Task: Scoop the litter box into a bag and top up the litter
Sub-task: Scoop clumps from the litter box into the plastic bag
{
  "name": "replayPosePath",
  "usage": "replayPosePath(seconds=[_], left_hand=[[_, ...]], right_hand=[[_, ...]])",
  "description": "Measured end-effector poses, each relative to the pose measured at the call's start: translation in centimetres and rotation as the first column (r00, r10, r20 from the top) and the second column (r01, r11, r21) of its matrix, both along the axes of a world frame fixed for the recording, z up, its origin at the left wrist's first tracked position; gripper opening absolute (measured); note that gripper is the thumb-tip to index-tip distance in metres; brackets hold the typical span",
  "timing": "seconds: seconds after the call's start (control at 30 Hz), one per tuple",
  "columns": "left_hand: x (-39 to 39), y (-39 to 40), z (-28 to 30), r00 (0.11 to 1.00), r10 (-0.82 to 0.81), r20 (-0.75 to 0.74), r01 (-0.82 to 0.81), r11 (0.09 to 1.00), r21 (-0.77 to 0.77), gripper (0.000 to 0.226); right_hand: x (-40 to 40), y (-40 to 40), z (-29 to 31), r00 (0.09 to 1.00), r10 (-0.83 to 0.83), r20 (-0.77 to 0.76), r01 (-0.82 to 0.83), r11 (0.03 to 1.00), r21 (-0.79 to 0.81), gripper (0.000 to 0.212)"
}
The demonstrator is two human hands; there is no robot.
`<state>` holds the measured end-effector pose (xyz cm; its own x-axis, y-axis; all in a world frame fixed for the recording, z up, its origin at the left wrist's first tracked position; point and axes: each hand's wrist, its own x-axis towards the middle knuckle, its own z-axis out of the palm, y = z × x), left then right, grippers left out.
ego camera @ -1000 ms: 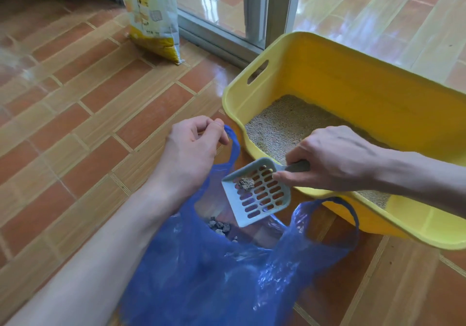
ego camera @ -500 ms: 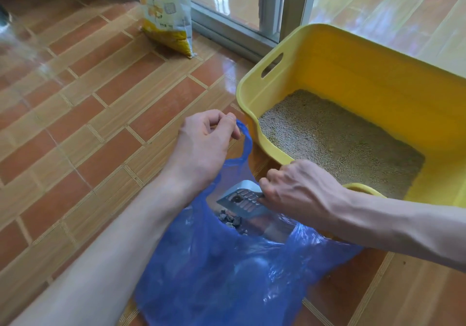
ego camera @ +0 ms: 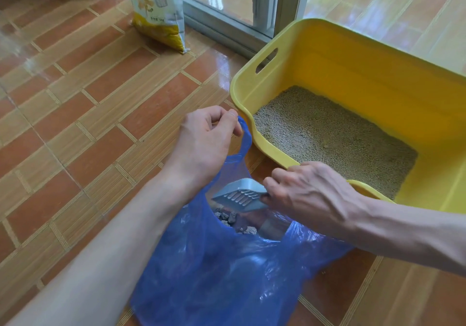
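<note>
Since a second ago: scoop (ego camera: 240, 195) has gone from level above the bag mouth, one clump on its slots, to tipped face-down inside the mouth; that clump is off it now.

Right hand (ego camera: 306, 194): fingers curled round the scoop handle, which they hide. Left hand (ego camera: 204, 144): thumb and fingers pinch one handle loop of the blue bag (ego camera: 227, 270), lifting it so the mouth stays open. Grey clumps (ego camera: 234, 221) lie in the bag directly below the scoop blade.

Step in hand, as judged: emptying a scoop-load. Next move calls for turning the scoop upright and carrying it over the near rim of the yellow litter box (ego camera: 378, 73), just beside the bag on the tiled floor, to sift more. Litter sack (ego camera: 157, 10) stands near the sliding door, well apart, untouched; topping up not yet begun.
</note>
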<state>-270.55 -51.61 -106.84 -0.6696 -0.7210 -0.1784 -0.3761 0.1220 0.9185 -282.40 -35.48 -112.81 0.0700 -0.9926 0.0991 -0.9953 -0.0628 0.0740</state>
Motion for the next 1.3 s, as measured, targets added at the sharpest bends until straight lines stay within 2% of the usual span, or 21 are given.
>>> replayPosePath(seconds=[0.1, 0.3, 0.5, 0.57, 0.63, 0.73, 0.83, 1.0, 1.1, 1.2, 1.3], left_hand=[[-0.1, 0.1, -0.1, 1.000, -0.003, -0.002, 0.003, 1.000, 0.004, 0.038], [-0.4, 0.3, -0.3, 1.000, 0.003, -0.004, -0.003, 1.000, 0.013, 0.038], [-1.1, 0.8, -0.3, 1.000, -0.004, -0.007, 0.005, 0.999, 0.048, 0.036], [-1.4, 1.0, -0.2, 1.000, -0.012, -0.016, 0.013, 0.999, 0.041, 0.036], [-1.7, 1.1, -0.1, 0.999, -0.024, -0.028, 0.025, 0.999, 0.030, 0.037], [-1.9, 1.2, -0.3, 0.998, -0.042, -0.052, 0.044, 0.999, 0.031, 0.036], [-1.9, 1.3, -0.5, 0.997, -0.052, -0.049, 0.053, 0.998, 0.017, 0.039], [-1.8, 1.5, -0.3, 0.996, -0.069, -0.057, 0.070, 0.997, 0.021, 0.036], [-1.7, 1.7, -0.1, 0.995, -0.072, -0.066, 0.074, 0.997, 0.026, 0.035], [-1.7, 1.6, 0.0, 0.995, -0.061, -0.080, 0.064, 0.997, 0.031, 0.034], [-1.9, 1.5, -0.2, 0.995, -0.049, -0.085, 0.052, 0.998, 0.032, 0.037]], right_hand=[[-1.5, 0.6, 2.6, 0.995, -0.072, 0.074, 0.075, 0.997, -0.030, 0.037], [-5.4, 3.3, 6.0, 0.946, -0.324, 0.015, 0.322, 0.942, 0.094, 0.052], [-8.8, 6.0, 8.1, 0.775, -0.611, 0.163, 0.569, 0.786, 0.244, 0.043], [-10.4, 6.8, 8.2, 0.719, -0.678, 0.152, 0.603, 0.718, 0.349, 0.041], [-12.5, 7.4, 7.9, 0.675, -0.729, 0.112, 0.617, 0.641, 0.457, 0.029], [-16.2, 8.6, 6.8, 0.673, -0.739, 0.002, 0.613, 0.560, 0.557, 0.022], [-18.7, 9.9, 5.7, 0.717, -0.691, -0.090, 0.587, 0.530, 0.612, 0.019], [-19.5, 11.4, 4.3, 0.786, -0.569, -0.243, 0.578, 0.535, 0.616, 0.027], [-19.2, 12.1, 4.2, 0.796, -0.545, -0.265, 0.577, 0.548, 0.606, 0.025], [-19.0, 12.5, 3.9, 0.810, -0.504, -0.299, 0.582, 0.630, 0.515, 0.024], [-18.7, 12.7, 3.4, 0.795, -0.530, -0.295, 0.602, 0.634, 0.486, 0.023]])
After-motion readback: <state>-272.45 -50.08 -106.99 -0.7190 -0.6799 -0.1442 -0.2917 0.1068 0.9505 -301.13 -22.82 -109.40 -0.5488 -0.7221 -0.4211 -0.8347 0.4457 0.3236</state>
